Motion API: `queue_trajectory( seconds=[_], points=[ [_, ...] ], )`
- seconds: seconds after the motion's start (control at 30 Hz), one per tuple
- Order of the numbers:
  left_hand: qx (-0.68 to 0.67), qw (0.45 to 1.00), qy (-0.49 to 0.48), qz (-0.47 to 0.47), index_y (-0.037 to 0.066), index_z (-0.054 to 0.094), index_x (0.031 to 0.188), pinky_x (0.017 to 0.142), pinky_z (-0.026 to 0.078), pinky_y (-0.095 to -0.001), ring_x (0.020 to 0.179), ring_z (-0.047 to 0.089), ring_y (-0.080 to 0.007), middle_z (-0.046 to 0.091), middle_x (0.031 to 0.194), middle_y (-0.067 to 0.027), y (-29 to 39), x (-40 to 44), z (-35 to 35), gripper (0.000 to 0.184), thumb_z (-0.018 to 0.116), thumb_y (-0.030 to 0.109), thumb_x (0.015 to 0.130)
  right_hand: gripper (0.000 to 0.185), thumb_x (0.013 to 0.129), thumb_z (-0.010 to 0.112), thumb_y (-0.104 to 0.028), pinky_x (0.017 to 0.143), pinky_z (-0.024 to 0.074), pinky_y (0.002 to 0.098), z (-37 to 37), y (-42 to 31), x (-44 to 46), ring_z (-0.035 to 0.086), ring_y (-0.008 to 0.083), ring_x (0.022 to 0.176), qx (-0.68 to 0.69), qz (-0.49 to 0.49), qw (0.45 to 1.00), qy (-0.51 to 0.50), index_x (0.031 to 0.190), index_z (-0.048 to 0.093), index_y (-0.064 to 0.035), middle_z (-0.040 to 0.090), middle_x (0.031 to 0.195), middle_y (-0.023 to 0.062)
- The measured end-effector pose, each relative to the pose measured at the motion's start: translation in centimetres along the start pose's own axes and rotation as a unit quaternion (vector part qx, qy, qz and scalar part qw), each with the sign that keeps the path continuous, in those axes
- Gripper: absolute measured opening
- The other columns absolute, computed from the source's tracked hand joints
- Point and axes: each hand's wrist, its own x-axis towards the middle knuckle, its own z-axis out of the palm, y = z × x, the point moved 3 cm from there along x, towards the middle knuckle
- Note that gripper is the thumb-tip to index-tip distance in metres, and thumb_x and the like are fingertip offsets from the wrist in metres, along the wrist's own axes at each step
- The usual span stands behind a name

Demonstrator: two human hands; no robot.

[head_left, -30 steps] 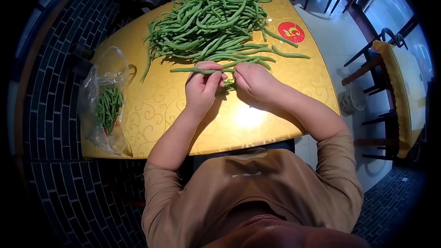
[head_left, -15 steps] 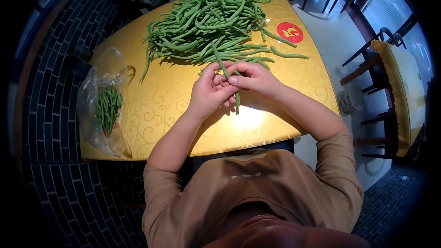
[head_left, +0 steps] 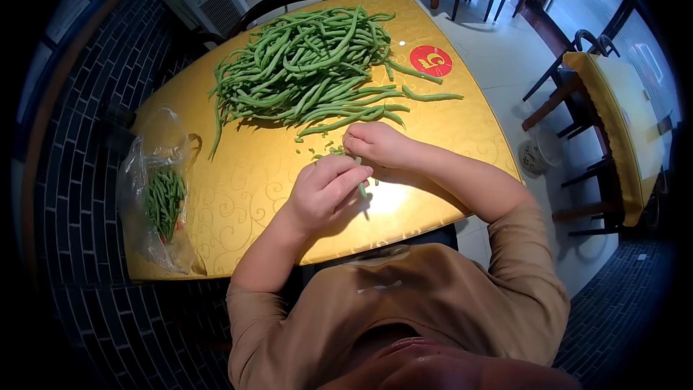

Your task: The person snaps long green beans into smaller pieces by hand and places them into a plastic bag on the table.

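Note:
My left hand [head_left: 325,191] is closed around green bean pieces; the end of a green bean [head_left: 362,188] sticks out below its fingers. Just above and to the right, my right hand [head_left: 379,144] has its fingers pinched together, and whatever lies in them is hidden. Small green bean scraps [head_left: 332,150] are scattered on the table beside the right fingertips. Beyond both hands rises a big pile of long green beans [head_left: 303,65], a few lying loose along its near and right edges.
A clear plastic bag [head_left: 137,188] with shorter bean pieces [head_left: 166,202] stands at the table's left. The gold-covered table [head_left: 238,202] bears a round red sticker [head_left: 431,61]. A dark brick wall is on the left; a bucket [head_left: 540,153] and chairs stand to the right.
My hands have shifted apart from their joint hold on the bean, the right one over the scraps, the left one lower. The long bean tip no longer points up between them. The view has tilted slightly.

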Motion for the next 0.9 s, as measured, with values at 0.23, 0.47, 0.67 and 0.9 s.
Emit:
queue_trajectory(
  seconds=[0.23, 0.47, 0.67, 0.9],
  points=[
    [-0.322, 0.863, 0.041, -0.388, 0.002, 0.031, 0.128, 0.054, 0.046, -0.0197, 0.066, 0.058, -0.0105, 0.059, 0.087, -0.0099, -3.9, -1.4, 0.1, 0.045, 0.048, -0.002, 0.087, 0.017, 0.088, 0.056, -0.02, 0.052, 0.0368, 0.0201, -1.5, -1.1, -0.5, 0.048, 0.0062, 0.064, 0.329, 0.029, 0.944, -0.019, 0.096, 0.052, -0.0066, 0.051, 0.077, -0.0006],
    [-0.292, 0.895, 0.003, -0.337, -0.001, 0.041, 0.119, 0.05, 0.044, -0.0196, 0.062, 0.057, -0.0107, 0.06, 0.083, -0.0107, -4.4, -2.6, 2.3, 0.026, 0.042, 0.003, 0.093, 0.018, 0.078, 0.069, -0.014, 0.044, 0.0282, 0.0179, -0.1, -0.8, -1.0, 0.042, 0.0035, 0.054, 0.384, 0.066, 0.921, 0.009, 0.088, 0.058, -0.0048, 0.054, 0.073, -0.0005],
    [0.061, 0.982, -0.011, -0.179, 0.003, 0.059, 0.1, 0.053, 0.048, -0.0255, 0.062, 0.061, -0.0156, 0.062, 0.076, -0.0089, -3.6, -1.3, 0.8, 0.018, 0.056, -0.002, 0.083, 0.019, 0.08, 0.068, -0.018, 0.046, 0.031, 0.0183, -0.4, 0.5, -0.7, 0.044, 0.0043, 0.055, 0.315, 0.079, 0.945, -0.048, 0.089, 0.059, -0.004, 0.055, 0.071, -0.0009],
    [0.138, 0.99, -0.032, -0.025, 0.002, 0.059, 0.086, 0.053, 0.048, -0.0301, 0.063, 0.06, -0.0235, 0.062, 0.075, -0.0104, -2.9, -0.5, 0.1, 0.017, 0.064, -0.006, 0.072, 0.02, 0.082, 0.065, -0.021, 0.048, 0.0351, 0.0198, -0.6, 0.1, -1.2, 0.049, 0.0054, 0.058, 0.242, 0.089, 0.961, -0.101, 0.088, 0.06, -0.0022, 0.059, 0.07, 0.0019]
  ],
)
